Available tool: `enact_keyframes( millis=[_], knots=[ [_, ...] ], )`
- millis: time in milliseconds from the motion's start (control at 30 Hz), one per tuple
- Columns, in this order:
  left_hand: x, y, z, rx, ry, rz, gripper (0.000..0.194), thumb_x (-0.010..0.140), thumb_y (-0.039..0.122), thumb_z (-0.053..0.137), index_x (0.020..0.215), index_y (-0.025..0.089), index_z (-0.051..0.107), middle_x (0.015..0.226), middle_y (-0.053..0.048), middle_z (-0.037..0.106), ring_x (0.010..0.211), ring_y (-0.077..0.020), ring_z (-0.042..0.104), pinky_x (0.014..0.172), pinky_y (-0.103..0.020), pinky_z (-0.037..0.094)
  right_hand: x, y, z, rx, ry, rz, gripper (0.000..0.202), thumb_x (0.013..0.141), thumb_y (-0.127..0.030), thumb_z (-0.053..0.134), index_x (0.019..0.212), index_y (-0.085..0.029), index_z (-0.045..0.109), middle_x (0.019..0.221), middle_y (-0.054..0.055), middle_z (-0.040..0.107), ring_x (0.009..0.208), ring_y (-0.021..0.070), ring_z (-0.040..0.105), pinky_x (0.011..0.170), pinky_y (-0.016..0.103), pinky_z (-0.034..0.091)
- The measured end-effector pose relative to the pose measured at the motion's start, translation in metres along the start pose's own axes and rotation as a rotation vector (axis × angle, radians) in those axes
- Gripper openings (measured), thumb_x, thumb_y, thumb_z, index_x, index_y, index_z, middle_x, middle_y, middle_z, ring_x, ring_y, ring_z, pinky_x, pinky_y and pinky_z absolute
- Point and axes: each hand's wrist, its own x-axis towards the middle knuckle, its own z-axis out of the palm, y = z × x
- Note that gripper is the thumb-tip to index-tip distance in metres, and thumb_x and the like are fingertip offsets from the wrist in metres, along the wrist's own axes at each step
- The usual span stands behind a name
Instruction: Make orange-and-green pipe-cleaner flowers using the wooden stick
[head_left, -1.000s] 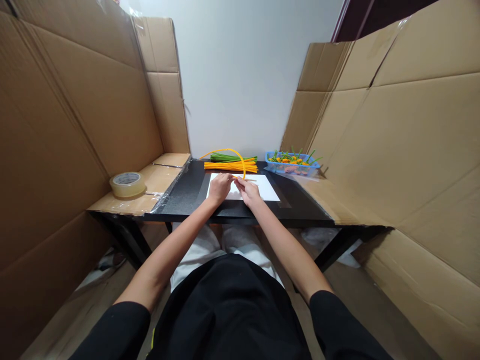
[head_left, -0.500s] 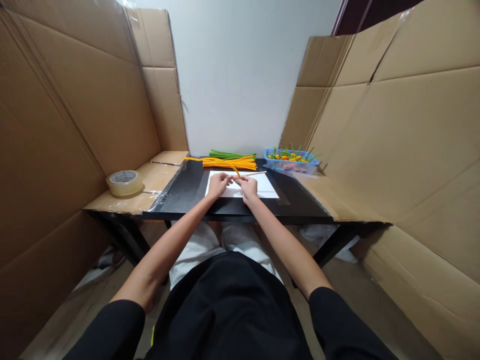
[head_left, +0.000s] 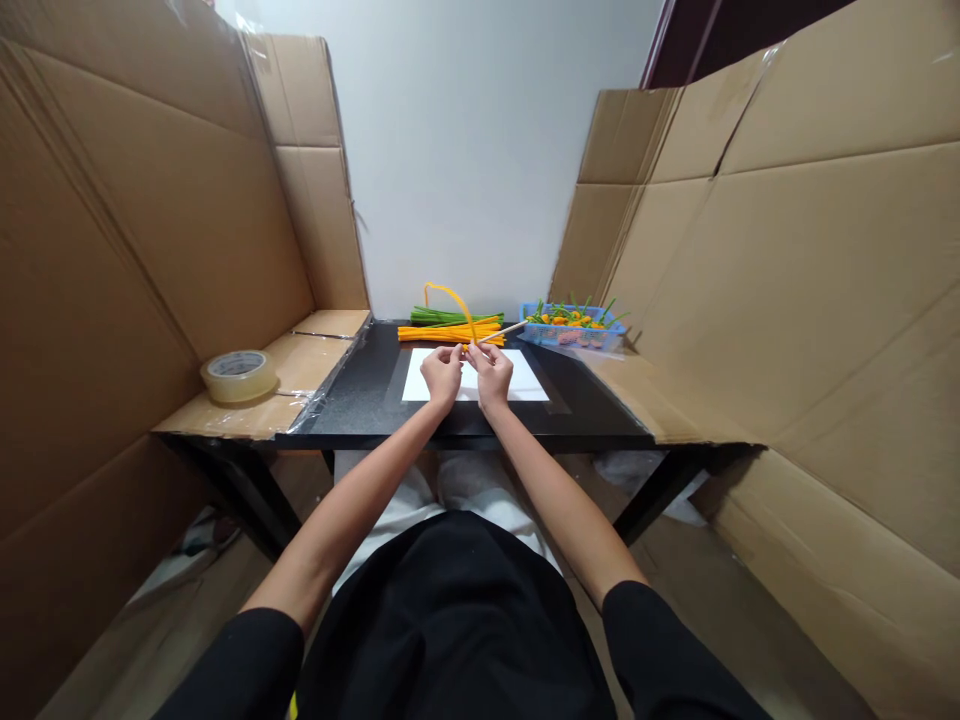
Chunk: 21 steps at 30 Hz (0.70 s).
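Note:
My left hand (head_left: 442, 375) is closed in a pinch, its fingertips at a small orange end of a fuzzy pipe cleaner. Right beside it, my right hand (head_left: 493, 377) is closed around a thin wooden stick (head_left: 505, 331) that points up to the right. The long orange pipe cleaner (head_left: 454, 294) rises from between the fingertips and arches over to the left, its tip bent down. Some orange shows wound at the stick's near end, partly hidden by the fingers. Both hands are above a white sheet (head_left: 534, 385) on the black table (head_left: 337, 400).
Behind the hands lie a bundle of orange pipe cleaners (head_left: 427, 334) and a green bundle (head_left: 450, 316). A blue basket (head_left: 576, 338) of small orange-and-green pieces stands at the back right. A tape roll (head_left: 238, 377) sits at left. Cardboard walls (head_left: 810, 260) flank the table.
The pipe cleaner has swung from lying low toward the left to arching upright. The stick tilts up more steeply, and my left hand has turned more upright, closer to my right.

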Motion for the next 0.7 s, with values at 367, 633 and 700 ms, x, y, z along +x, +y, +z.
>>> enact_keyframes(
  millis=[367,633,700],
  knots=[
    [-0.005,0.006,0.000,-0.068,0.037,0.074,0.017,0.085,0.029,0.064,0.074,0.017,0.067,0.071,-0.004,0.070,0.061,-0.0144,0.063,0.057,-0.024,0.047,-0.004,-0.012,0.006,0.212,-0.044,0.029,0.029,0.075,-0.042,0.075,0.072,-0.019,0.057,0.096,0.007,0.073,0.099,0.0230,0.071,0.092,0.043,0.058],
    [0.003,0.005,0.002,-0.326,0.007,-0.181,0.031,0.083,0.042,0.069,0.075,0.013,0.065,0.071,-0.007,0.071,0.057,-0.0099,0.060,0.056,-0.022,0.049,0.001,-0.020,0.001,0.388,-0.021,0.163,0.030,0.087,-0.051,0.061,0.095,-0.022,0.060,0.099,0.007,0.076,0.101,0.0199,0.072,0.096,0.039,0.055],
    [0.004,0.004,0.002,-0.332,-0.009,-0.205,0.034,0.083,0.044,0.069,0.074,0.012,0.065,0.071,-0.008,0.071,0.057,-0.0091,0.060,0.058,-0.022,0.051,0.002,-0.021,0.000,0.371,-0.009,0.226,0.030,0.086,-0.051,0.065,0.088,-0.022,0.057,0.092,0.007,0.077,0.096,0.0206,0.073,0.092,0.038,0.057]
  ],
)
